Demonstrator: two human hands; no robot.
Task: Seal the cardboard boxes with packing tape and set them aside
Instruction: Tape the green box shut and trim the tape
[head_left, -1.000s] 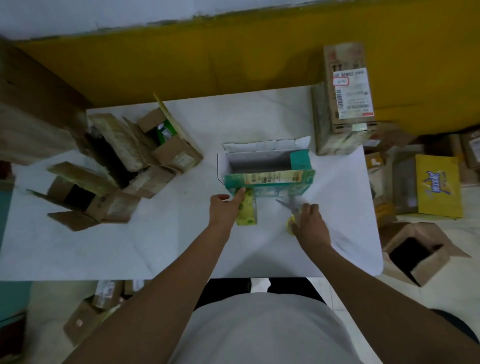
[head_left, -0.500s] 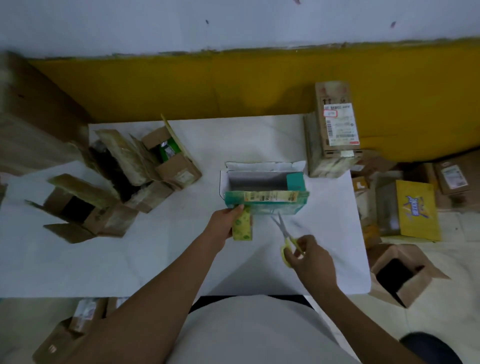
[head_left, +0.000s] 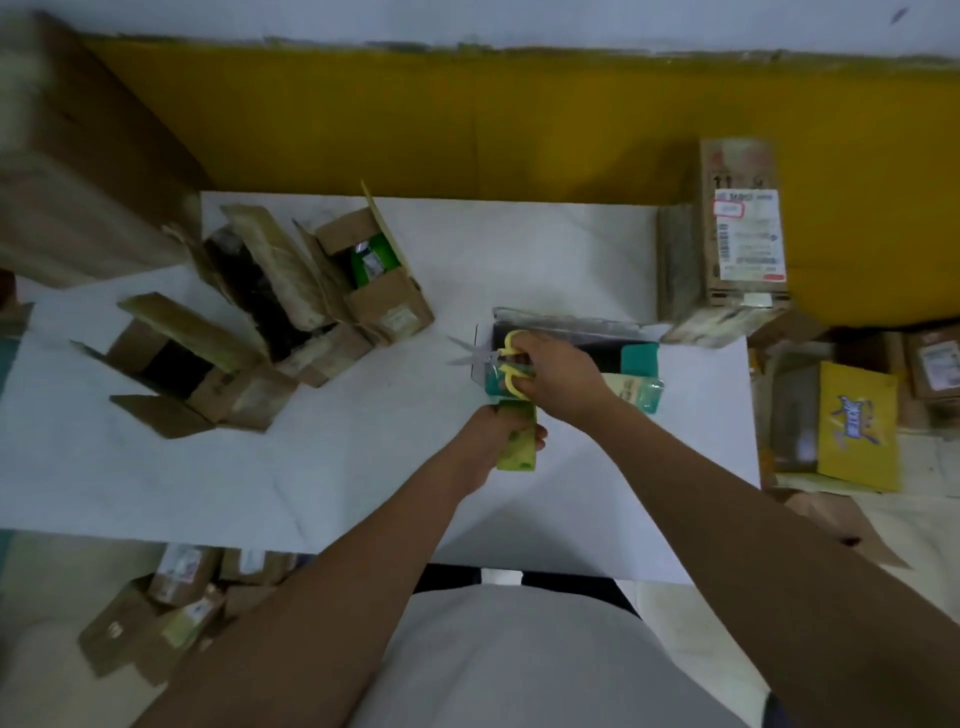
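1. Right hand (head_left: 558, 382) grips yellow scissors (head_left: 498, 358) over the left end of the green box (head_left: 641, 364), with the blades a little apart.
2. Left hand (head_left: 493, 423) grips a yellow-green strip (head_left: 517, 449), likely tape, at the box's near side.
3. The box sits toward the right edge of the tabletop (head_left: 311, 493), with its top open.
4. The blades could nick the left hand, which is close. The tape could twist and stick to itself.
5. The white label on the tall brown box (head_left: 748, 234) at the far right corner is too small to read.
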